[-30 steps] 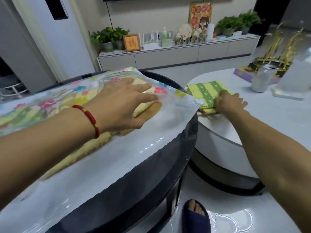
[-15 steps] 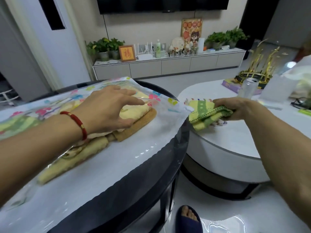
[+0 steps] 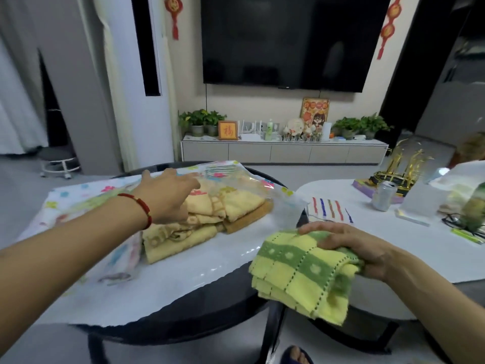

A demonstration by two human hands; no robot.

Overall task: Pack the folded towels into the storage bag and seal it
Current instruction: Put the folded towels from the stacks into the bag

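The clear storage bag [image 3: 86, 261] with flower print lies flat on the round dark table [image 3: 210, 306]. Folded yellow and tan towels [image 3: 236, 208] sit stacked inside it near its open end. My left hand [image 3: 168, 198] reaches over the stack, fingers stretched to the bag's raised upper flap [image 3: 231, 177]; whether it pinches the flap is unclear. My right hand [image 3: 351, 248] grips a folded green-and-yellow checked towel [image 3: 301, 274] in the air at the table's right edge, in front of the bag's mouth. A striped white towel [image 3: 328, 208] lies on the white table.
A white oval table [image 3: 393, 250] stands to the right with a drink can [image 3: 384, 195], a gold ornament [image 3: 404, 166], glasses and packets. A low TV cabinet [image 3: 283, 152] is at the back. My slippered foot [image 3: 296, 355] shows below.
My right hand lifted the green towel off the white table and carried it left toward the bag. My left hand rose from pressing the stacked towels to the bag's upper flap.
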